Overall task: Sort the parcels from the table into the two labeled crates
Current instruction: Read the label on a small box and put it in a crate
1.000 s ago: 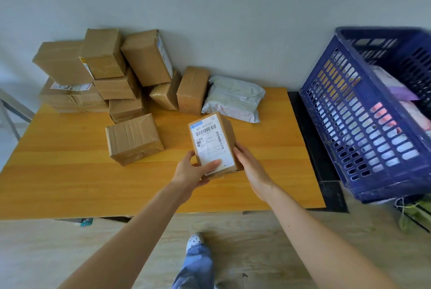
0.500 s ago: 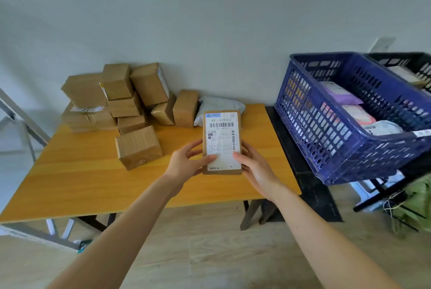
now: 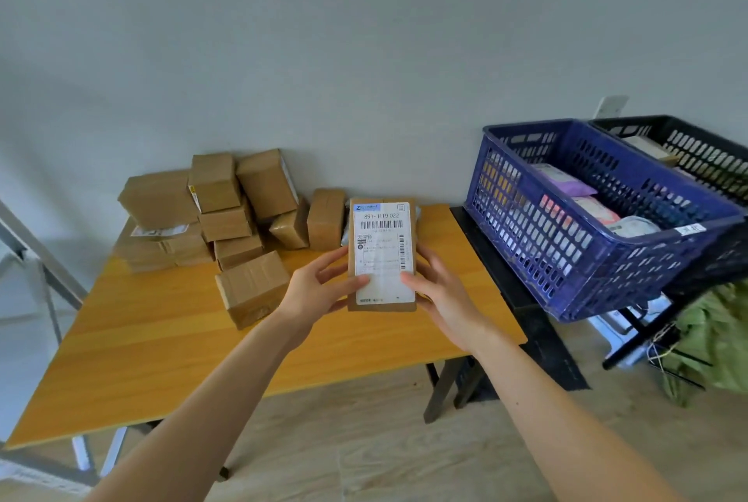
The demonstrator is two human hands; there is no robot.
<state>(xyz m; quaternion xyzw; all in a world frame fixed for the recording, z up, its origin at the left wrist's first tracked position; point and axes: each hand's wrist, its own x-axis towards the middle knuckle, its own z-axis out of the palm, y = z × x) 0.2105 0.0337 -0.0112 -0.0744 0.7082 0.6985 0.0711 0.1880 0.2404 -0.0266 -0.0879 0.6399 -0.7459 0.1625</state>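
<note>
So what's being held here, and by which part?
A small cardboard parcel, label facing the camera: left hand and right hand grip its lower side edges, thumbs on the label.

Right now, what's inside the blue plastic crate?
The blue plastic crate holds a purple mailer bag, a pink mailer bag and a pale grey mailer bag. Anything beneath them is hidden.

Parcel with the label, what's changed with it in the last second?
The left hand and right hand raised the parcel higher over the table and turned it upright, label square to the camera. Both kept their grip. The box pile and blue crate stayed put.
</note>
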